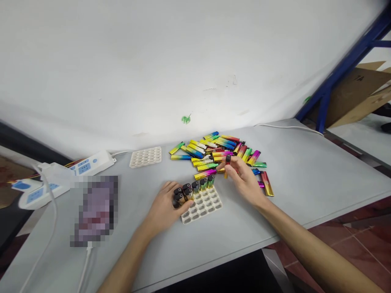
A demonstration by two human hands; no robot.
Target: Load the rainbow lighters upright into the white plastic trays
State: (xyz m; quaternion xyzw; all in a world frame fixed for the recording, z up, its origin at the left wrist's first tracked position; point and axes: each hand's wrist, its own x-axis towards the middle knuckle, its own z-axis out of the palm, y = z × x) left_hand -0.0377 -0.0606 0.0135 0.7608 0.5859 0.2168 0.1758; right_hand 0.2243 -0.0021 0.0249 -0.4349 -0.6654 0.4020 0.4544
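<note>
A white tray (203, 207) with oval holes lies on the table in front of me, and several shiny lighters (196, 187) with black tops stand upright in its back and left holes. My left hand (166, 207) curls around the left end of the tray, its thumb in front against the standing lighters there; its other fingertips are partly hidden. My right hand (242, 177) pinches a lighter (227, 160) upright, black end up, above and right of the tray. Behind that hand spreads a loose pile of metallic, many-coloured lighters (206, 167).
A second holed tray (146, 157) lies near the wall at left. White power strips (82, 167) with cables and a pixelated object (97, 211) with a white cable occupy the left side. A blue metal frame (325, 106) and cardboard boxes (360, 93) stand at right.
</note>
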